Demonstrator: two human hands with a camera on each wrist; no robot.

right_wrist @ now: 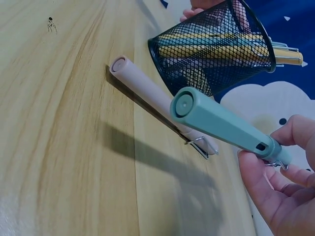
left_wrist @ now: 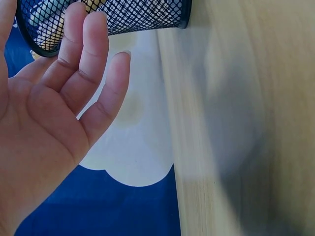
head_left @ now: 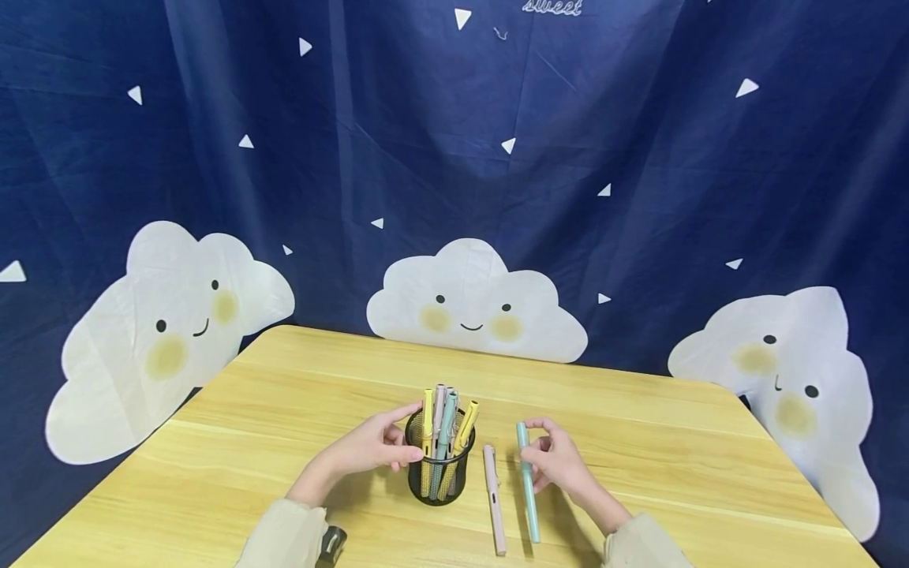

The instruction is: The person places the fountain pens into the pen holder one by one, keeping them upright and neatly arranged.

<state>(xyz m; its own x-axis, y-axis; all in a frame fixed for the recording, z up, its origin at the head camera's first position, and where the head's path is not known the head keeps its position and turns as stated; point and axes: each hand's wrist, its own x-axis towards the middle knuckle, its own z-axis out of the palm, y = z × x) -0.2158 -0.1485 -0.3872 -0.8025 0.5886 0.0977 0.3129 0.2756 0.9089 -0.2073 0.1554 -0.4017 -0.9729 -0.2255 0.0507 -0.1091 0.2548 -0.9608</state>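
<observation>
A black mesh pen holder (head_left: pixel 438 477) stands upright on the table, with several yellow, pale pink and teal pens (head_left: pixel 446 426) in it. My left hand (head_left: pixel 371 446) holds the holder from its left side, thumb at the near rim and index finger at the far rim; its other fingers (left_wrist: pixel 93 54) reach along the mesh. My right hand (head_left: pixel 561 464) pinches a teal pen (right_wrist: pixel 224 120) between thumb and fingers near its clip end, the other end pointing toward me. Between holder and teal pen, a pale pink pen (head_left: pixel 494 501) lies on the table, its clip end away from me.
The wooden table (head_left: pixel 319 379) reaches back to a dark blue curtain (head_left: pixel 440 95) printed with white smiling clouds (head_left: pixel 476 296). A small dark mark (right_wrist: pixel 50 23) shows on the wood. A black band (head_left: pixel 331 544) is by the left sleeve.
</observation>
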